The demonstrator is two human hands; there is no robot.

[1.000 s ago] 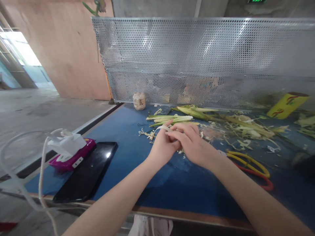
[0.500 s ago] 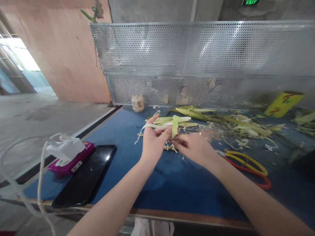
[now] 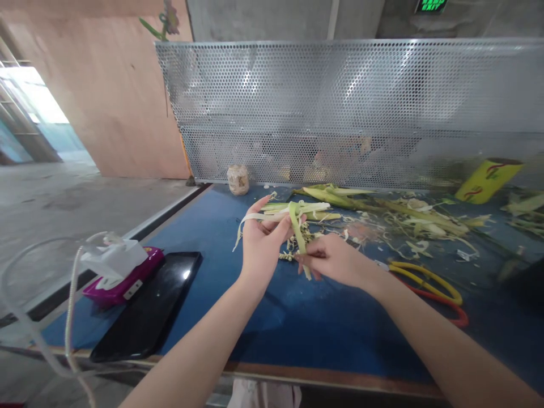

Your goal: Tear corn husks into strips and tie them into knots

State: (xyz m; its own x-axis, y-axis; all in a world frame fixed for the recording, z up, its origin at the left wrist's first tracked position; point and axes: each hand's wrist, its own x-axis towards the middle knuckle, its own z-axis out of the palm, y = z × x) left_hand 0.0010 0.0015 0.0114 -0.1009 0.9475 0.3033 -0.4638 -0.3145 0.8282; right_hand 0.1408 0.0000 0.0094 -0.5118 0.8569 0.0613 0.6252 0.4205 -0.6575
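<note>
My left hand is closed, pinching a pale green plant strip between thumb and fingers. It looks like a corn leaf or husk, and a whitish length of it trails out to the left. Lower down, my right hand pinches the green end of the strip, which hangs taut between the hands, its tip poking out below the fingers. Behind the hands lies a bundle of cut stalk strips on the blue table. Small curled plant bits lie beneath the hands.
Yellow-and-red-handled pliers or cutters lie at right, near scattered husks. A yellow cylinder leans at back right. A jar stands by the perforated metal screen. Left are a black phone and a purple power strip with cables.
My right hand has moved down a little, drawing the green end of the strip downward. The strip's upright loop above my left thumb has folded over toward my right hand.
</note>
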